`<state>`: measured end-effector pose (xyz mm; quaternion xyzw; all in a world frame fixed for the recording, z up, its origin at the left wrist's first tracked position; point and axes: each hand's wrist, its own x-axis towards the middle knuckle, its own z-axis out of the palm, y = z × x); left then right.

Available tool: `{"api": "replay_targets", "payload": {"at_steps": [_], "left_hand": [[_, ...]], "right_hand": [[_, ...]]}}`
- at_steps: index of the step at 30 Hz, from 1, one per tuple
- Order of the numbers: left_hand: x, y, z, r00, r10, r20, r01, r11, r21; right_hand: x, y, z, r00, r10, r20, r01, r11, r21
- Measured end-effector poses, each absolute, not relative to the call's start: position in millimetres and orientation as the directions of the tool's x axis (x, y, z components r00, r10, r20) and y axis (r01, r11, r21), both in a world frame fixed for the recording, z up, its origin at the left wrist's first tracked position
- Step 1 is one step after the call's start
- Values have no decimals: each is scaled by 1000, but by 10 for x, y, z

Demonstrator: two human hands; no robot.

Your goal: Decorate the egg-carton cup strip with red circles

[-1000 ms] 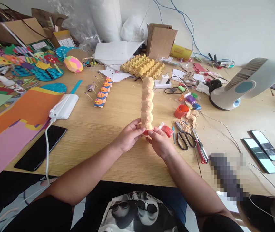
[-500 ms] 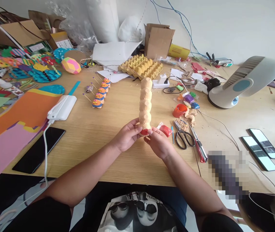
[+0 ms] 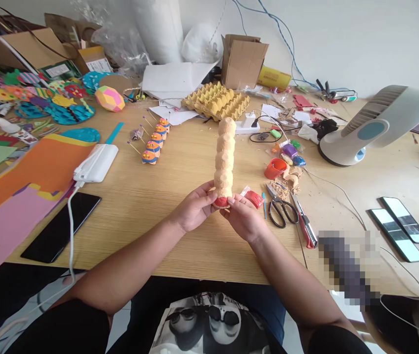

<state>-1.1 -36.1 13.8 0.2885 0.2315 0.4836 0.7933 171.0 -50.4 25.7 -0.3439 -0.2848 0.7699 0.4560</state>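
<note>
A pale orange strip of egg-carton cups [image 3: 224,152] points away from me, its near end covered in red clay [image 3: 221,201]. My left hand [image 3: 196,206] grips that near end from the left, thumb beside the red part. From the right, my right hand [image 3: 244,216] pinches the same end, fingers partly hidden beneath it. Just right of my hands lie a packet of red clay [image 3: 254,199], a small blue stick [image 3: 264,205] and black-handled scissors [image 3: 282,209]. A finished-looking blue and orange caterpillar [image 3: 155,141] with pin-like sticks stands to the left.
A red-handled utility knife [image 3: 305,223] and a red cup [image 3: 275,168] lie right. Yellow egg trays [image 3: 214,101] sit at the back, near a power strip [image 3: 246,126]. A white fan [image 3: 375,128] stands far right. Left are a power bank [image 3: 97,162], a black phone [image 3: 62,228] and coloured sheets [image 3: 36,172].
The strip has tilted slightly, its far end shifting a little right, and more of the red near end shows. Both hands keep their hold. The whole view has shifted slightly.
</note>
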Motion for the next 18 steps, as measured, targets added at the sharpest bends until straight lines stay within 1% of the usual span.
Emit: {"api": "replay_targets", "payload": {"at_steps": [6,18], "left_hand": [[-15,-361,108,434,897,-76,-649,371,665],[-18,-356,91,426,901,-88,-662,376,648]], "right_hand": [[1721,-504,275,-383,885,-265,-520,-443,-730],[1700,-507,239,-353,905,-239,-491,-397,-776]]}}
